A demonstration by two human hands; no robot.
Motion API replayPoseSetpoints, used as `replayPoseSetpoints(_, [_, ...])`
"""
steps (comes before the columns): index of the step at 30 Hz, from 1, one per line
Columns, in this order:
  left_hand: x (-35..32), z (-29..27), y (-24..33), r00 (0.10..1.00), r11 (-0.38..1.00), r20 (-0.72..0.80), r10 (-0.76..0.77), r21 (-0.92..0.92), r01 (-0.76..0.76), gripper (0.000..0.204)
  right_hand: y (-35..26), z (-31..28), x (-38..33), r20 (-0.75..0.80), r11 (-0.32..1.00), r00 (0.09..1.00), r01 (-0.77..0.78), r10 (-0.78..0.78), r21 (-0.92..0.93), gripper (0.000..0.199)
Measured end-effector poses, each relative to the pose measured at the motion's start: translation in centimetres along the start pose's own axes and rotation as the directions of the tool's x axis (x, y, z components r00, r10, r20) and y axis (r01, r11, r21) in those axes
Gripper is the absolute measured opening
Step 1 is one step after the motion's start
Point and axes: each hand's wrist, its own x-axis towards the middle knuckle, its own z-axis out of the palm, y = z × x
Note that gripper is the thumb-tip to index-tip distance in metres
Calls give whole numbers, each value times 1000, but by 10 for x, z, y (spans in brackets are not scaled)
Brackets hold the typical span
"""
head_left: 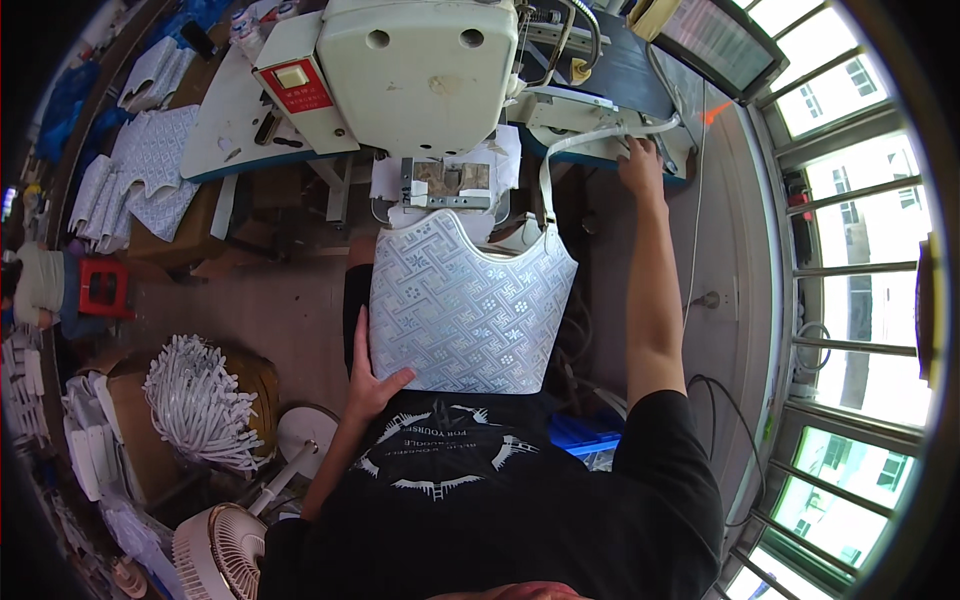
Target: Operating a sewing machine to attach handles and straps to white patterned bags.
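A pale blue and silver patterned handbag (470, 305) hangs below the sewing head, its scooped top edge toward the machine. My left hand (378, 385) grips its lower left corner, thumb on the front and fingers along the side. A white strap (548, 175) rises from the bag's right top corner and bends onto the machine table. My right hand (642, 168) is stretched out to that table, its fingers curled just beneath the strap's far stretch. What its fingertips pinch is too small to make out. The industrial sewing machine (420, 75) stands over a metal clamp plate (445, 185).
On the left lie folded patterned pieces (160, 150) and a bundle of white straps (205, 405). A red stool (103, 287) and a fan (222, 550) stand there too. A screen (722, 45) and barred windows (855, 200) are at right; cables (735, 430) hang below.
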Motion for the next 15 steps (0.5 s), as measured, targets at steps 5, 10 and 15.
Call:
replayPoseSetpoints(5, [13, 2, 5, 1000, 999, 22, -14, -47, 15, 124, -74, -88, 12, 565, 480, 595, -801, 571, 358, 49])
replayPoseSetpoints(10, [23, 3, 17, 997, 999, 74, -5, 35, 2, 130, -135, -84, -1, 969, -129, 247, -960, 31, 248, 71])
replayPoseSetpoints(15, [33, -2, 30, 992, 983, 127, 21, 178, -43, 131, -131, -61, -22, 914, -499, 406, -792, -3, 351, 65])
